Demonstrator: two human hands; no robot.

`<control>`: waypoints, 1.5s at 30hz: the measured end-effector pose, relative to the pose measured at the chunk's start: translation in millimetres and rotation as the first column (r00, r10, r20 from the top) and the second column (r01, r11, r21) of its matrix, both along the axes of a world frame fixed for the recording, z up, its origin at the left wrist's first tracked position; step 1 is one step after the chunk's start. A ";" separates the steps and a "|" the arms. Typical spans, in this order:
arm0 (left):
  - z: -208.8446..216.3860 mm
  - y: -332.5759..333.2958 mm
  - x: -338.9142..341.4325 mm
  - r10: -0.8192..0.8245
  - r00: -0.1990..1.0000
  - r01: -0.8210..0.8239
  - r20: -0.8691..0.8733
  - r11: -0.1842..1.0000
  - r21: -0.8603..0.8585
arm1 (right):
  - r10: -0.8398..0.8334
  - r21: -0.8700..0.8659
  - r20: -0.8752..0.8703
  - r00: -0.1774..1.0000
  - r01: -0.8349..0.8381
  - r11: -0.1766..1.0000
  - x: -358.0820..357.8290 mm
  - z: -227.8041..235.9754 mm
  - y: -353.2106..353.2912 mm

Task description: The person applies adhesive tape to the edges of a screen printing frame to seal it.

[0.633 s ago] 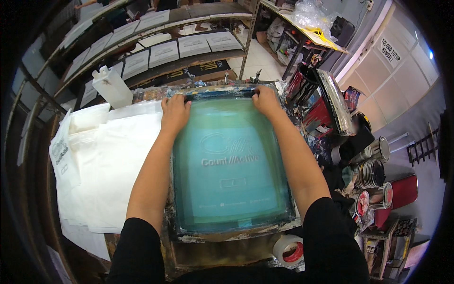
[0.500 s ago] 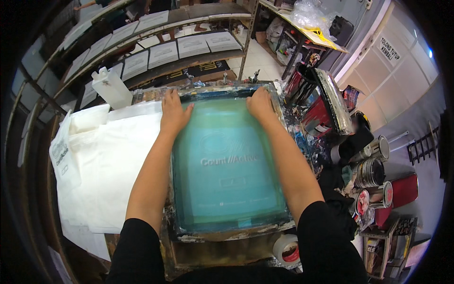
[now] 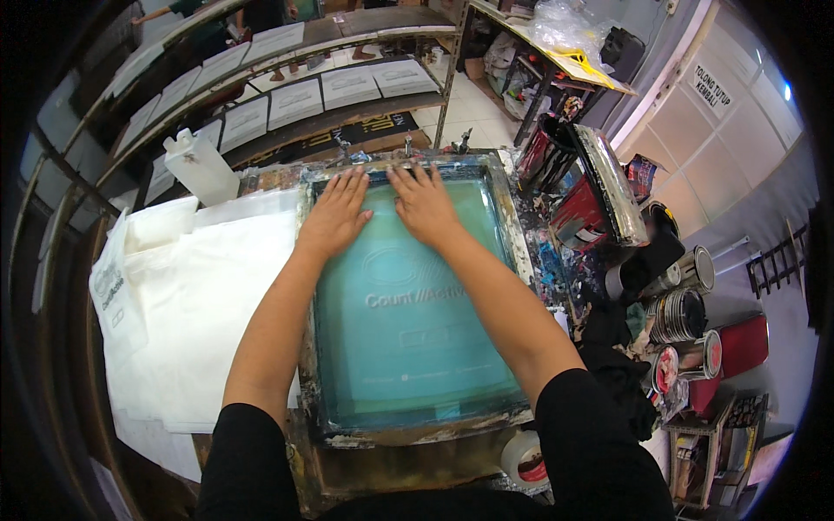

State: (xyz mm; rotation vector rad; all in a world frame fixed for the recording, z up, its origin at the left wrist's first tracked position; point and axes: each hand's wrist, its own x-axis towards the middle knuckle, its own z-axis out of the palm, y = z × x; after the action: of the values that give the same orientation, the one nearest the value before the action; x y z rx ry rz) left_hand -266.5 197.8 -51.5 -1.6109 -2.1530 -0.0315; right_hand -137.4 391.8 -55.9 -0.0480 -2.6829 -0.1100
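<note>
A screen-printing frame point(image 3: 519, 239) with teal mesh point(image 3: 408, 347) lies in front of me. Pale lettering and a logo show on the mesh. My left hand point(image 3: 340, 208) rests flat on the frame's far left part, fingers stretched toward the far edge. Beside it, my right hand point(image 3: 424, 204) lies flat near the middle of the far edge, its fingers a little spread. Neither hand holds anything. Small metal clamps point(image 3: 408, 146) stand just beyond the far edge. My right forearm covers part of the mesh and its print.
White printed bags or sheets point(image 3: 208, 321) are stacked at left, with a white plastic jug point(image 3: 201, 169) behind. Racks hold printed sheets point(image 3: 300, 104) at the back. Ink-stained cans point(image 3: 549, 152) stand at right, more tins point(image 3: 678, 314) beyond. A tape roll point(image 3: 526, 458) sits near the front.
My right hand has moved left from the frame's far right corner toward the middle. Both hands have gone from curled over the edge to lying flat with fingers stretched.
</note>
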 end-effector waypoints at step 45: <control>13.1 -5.2 -2.6 0.420 0.870 -0.426 0.258 0.904 -0.033 | -0.619 0.118 0.225 0.753 0.609 0.784 17.7 14.6 95.8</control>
State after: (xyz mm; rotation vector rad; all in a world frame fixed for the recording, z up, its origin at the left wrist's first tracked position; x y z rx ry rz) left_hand -269.1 192.6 -38.4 -1.1350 -2.6555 -0.1400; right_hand -119.8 487.6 -41.3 -0.9786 -2.7980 -0.3952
